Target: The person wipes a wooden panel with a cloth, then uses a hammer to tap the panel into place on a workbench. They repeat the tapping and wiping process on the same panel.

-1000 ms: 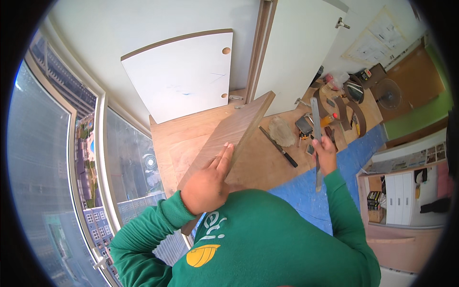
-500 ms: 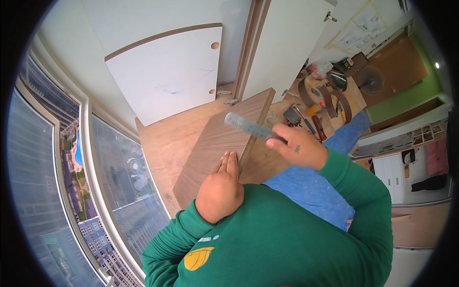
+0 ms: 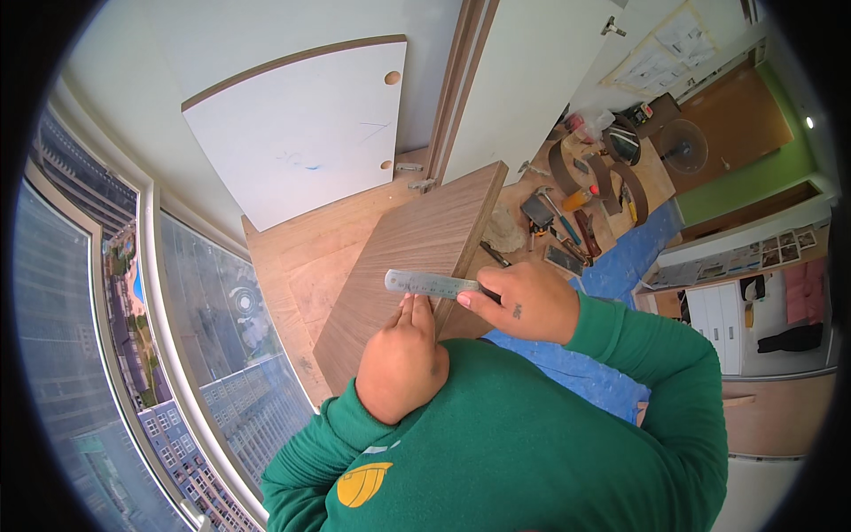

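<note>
A wood-grain board [image 3: 424, 224] leans at a slant in front of my body, its long edge turned to the right. My left hand [image 3: 404, 362] lies on its face with fingers stretched out. Gripped in my right hand [image 3: 526, 302] by one end is a steel ruler [image 3: 431, 285], which crosses the board's edge and reaches over its face. The ruler's free, rounded end is just beyond my left fingertips; whether it touches them or the board I cannot tell.
A white panel [image 3: 297, 142] with two round holes leans against the wall. Right of the board lie a hammer [image 3: 563, 218], an orange bottle [image 3: 581, 198], curled edging strips [image 3: 599, 182] and other tools. A window [image 3: 235, 301] borders the left, and a blue sheet [image 3: 628, 257] covers the right side.
My right hand has come down and slightly left, bringing the ruler from above the board's edge to beside my left fingertips. My left hand stays on the board.
</note>
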A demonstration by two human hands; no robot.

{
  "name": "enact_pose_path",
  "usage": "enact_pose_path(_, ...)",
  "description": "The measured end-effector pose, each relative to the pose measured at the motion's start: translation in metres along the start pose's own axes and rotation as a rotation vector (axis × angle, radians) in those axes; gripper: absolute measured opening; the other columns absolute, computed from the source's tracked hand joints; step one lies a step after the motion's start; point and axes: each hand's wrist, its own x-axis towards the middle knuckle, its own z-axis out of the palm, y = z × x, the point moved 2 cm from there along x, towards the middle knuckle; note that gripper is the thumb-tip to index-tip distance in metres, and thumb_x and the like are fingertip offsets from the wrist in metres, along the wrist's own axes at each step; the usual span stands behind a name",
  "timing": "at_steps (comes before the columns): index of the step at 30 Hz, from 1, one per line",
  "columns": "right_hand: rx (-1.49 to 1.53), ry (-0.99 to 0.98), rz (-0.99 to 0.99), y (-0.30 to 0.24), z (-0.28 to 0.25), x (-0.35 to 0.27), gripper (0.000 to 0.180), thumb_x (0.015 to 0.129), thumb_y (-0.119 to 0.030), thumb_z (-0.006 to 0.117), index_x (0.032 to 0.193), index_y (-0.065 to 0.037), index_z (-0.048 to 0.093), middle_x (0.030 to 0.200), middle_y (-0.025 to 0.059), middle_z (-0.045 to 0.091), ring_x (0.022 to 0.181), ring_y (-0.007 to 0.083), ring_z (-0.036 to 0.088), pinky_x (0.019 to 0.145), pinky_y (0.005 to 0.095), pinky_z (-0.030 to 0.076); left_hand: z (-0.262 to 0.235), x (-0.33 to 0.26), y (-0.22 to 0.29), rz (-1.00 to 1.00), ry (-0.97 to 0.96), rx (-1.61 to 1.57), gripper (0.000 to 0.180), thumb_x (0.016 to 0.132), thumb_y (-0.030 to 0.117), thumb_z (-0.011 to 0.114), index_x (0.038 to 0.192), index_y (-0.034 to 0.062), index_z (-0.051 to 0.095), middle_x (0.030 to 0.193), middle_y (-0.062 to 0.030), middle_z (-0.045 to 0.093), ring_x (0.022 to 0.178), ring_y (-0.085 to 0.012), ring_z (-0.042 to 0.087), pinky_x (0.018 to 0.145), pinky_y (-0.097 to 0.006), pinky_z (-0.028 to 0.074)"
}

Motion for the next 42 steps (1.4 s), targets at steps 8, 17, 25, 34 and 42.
enact_pose_path(8, -0.069, 0.058, 0.176, 0.047, -0.023, 0.025, 0.051, 0.101, -0.048, 0.06, 0.075, -0.004, 0.061, 0.066, 0.0185, 0.062, 0.061, 0.0411, 0.061, 0.057, 0.0525, 0.046, 0.0, -0.005, -0.002, 0.056, 0.09, 0.023, 0.067, 0.075, 0.007, 0.063, 0.135, -0.018, 0.046, 0.129, -0.0414, 0.059, 0.114, -0.0477, 0.066, 0.096, -0.045, 0.057)
enact_pose_path(17, -0.244, 0.284, 0.449, 0.171, -0.063, 0.062, 0.048, 0.102, -0.043, 0.06, 0.083, 0.0, 0.062, 0.069, 0.0164, 0.059, 0.059, 0.0311, 0.057, 0.06, 0.0446, 0.046, 0.011, -0.011, -0.006, 0.085, 0.081, 0.076, 0.068, 0.073, 0.006, 0.063, 0.135, -0.0168, 0.046, 0.13, -0.0403, 0.059, 0.114, -0.0459, 0.067, 0.094, -0.045, 0.058)
enact_pose_path(25, 0.286, 0.136, 0.222, 0.11, -0.053, 0.033, 0.034, 0.107, -0.034, 0.056, 0.1, -0.001, 0.058, 0.068, 0.0104, 0.049, 0.063, 0.0222, 0.057, 0.062, 0.0401, 0.047, 0.007, -0.01, -0.006, 0.103, 0.088, 0.056, 0.068, 0.073, 0.007, 0.063, 0.135, -0.0169, 0.046, 0.129, -0.0404, 0.06, 0.119, -0.0463, 0.065, 0.099, -0.045, 0.056)
enact_pose_path(34, 0.033, 0.058, -0.06, 0.012, 0.007, -0.011, 0.044, 0.104, -0.042, 0.059, 0.082, -0.005, 0.056, 0.064, 0.0189, 0.061, 0.06, 0.0418, 0.061, 0.055, 0.0516, 0.047, 0.008, -0.01, -0.006, 0.064, 0.057, 0.056, 0.07, 0.073, 0.006, 0.063, 0.137, -0.0171, 0.046, 0.13, -0.04, 0.06, 0.121, -0.0465, 0.064, 0.1, -0.046, 0.056)
enact_pose_path(42, -0.142, 0.148, 0.221, 0.067, -0.017, 0.017, 0.056, 0.104, -0.049, 0.057, 0.074, -0.003, 0.054, 0.062, 0.0178, 0.055, 0.056, 0.0375, 0.055, 0.056, 0.048, 0.043, 0.008, -0.01, -0.006, 0.07, 0.07, 0.043, 0.07, 0.073, 0.006, 0.063, 0.137, -0.0168, 0.047, 0.129, -0.0392, 0.061, 0.124, -0.0455, 0.062, 0.102, -0.045, 0.055)
